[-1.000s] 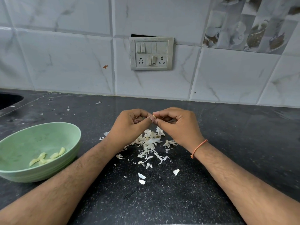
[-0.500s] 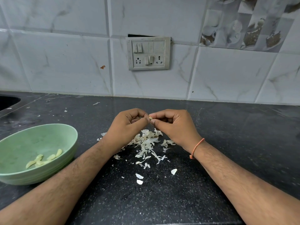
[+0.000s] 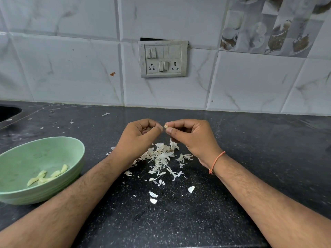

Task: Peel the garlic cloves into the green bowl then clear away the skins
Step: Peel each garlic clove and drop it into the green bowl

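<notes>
My right hand (image 3: pixel 192 138) pinches a small garlic clove (image 3: pixel 166 126) between thumb and forefinger, above the counter. My left hand (image 3: pixel 138 138) is beside it with fingers curled in. Its thumb tip sits just left of the clove, a thin gap between them. Whether the left fingers hold a bit of skin is hidden. Beneath both hands lies a pile of white garlic skins (image 3: pixel 162 156). The green bowl (image 3: pixel 71 149) stands at the left and holds several peeled cloves (image 3: pixel 48 175).
Loose skin flakes (image 3: pixel 153 196) lie nearer me on the dark speckled counter (image 3: pixel 250 140). A sink edge (image 3: pixel 9 111) shows at the far left. A tiled wall with a switch panel (image 3: pixel 162 59) closes the back.
Both hands pinched the clove together before. Now the left thumb has drawn slightly away and the clove stays in the right fingers. The hands stay in place above the skin pile.
</notes>
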